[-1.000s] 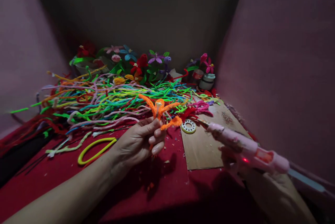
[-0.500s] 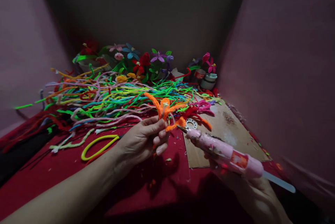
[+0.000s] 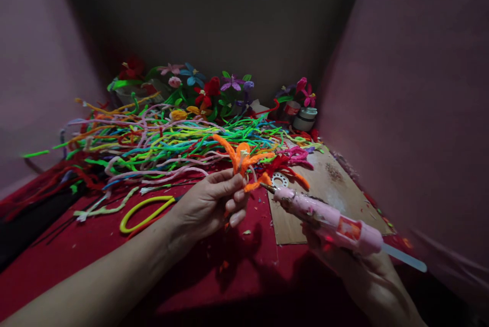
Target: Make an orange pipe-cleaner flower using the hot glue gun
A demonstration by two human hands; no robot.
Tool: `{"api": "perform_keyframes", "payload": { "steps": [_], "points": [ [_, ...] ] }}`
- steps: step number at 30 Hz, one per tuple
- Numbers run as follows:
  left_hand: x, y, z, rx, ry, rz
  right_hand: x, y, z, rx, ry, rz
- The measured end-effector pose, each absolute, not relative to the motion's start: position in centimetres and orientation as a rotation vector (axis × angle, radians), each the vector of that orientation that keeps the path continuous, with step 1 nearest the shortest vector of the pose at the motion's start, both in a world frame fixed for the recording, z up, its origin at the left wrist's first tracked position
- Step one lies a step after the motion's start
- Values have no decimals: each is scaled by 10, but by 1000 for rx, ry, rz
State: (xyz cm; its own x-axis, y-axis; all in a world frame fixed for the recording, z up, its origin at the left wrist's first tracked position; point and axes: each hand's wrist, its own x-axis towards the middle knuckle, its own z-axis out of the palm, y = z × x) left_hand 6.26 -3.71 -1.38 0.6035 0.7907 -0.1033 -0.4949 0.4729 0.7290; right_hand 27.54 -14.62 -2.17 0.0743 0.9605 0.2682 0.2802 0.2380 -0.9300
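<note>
Rising above the red cloth (image 3: 244, 286), an orange flower (image 3: 243, 156) is being pinched at its base by the left hand (image 3: 216, 197), thumb closed against fingers, its petals spreading free above the grip and one lower petal (image 3: 255, 185) sagging to the right. A glue gun (image 3: 313, 210) is being gripped from beneath by the right hand (image 3: 357, 273); its nozzle (image 3: 268, 188) is being held at that petal's outer end, though whether they are touching cannot be told. The flower is being judged light, soft and fuzzy rather than slippery, probably bendable; petals are likely being crushed by any hard squeeze, so the base is being favoured for holding. The gun is being judged heavier and rigid, best being held underneath, clear of the presumably hot nozzle.
</note>
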Motion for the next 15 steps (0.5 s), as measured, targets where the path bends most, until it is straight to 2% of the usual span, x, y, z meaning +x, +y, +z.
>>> {"api": "perform_keyframes", "payload": {
  "steps": [3,7,15],
  "points": [
    [62,-37,-14,727,466,813,275,-146,-22,-1273,-1392,1033],
    [62,-37,-15,731,453,810,273,-146,-18,-1252,-1371,1156],
    [62,-37,-15,735,465,809,271,-145,-6,-1258,-1415,1137]
  ]
}}
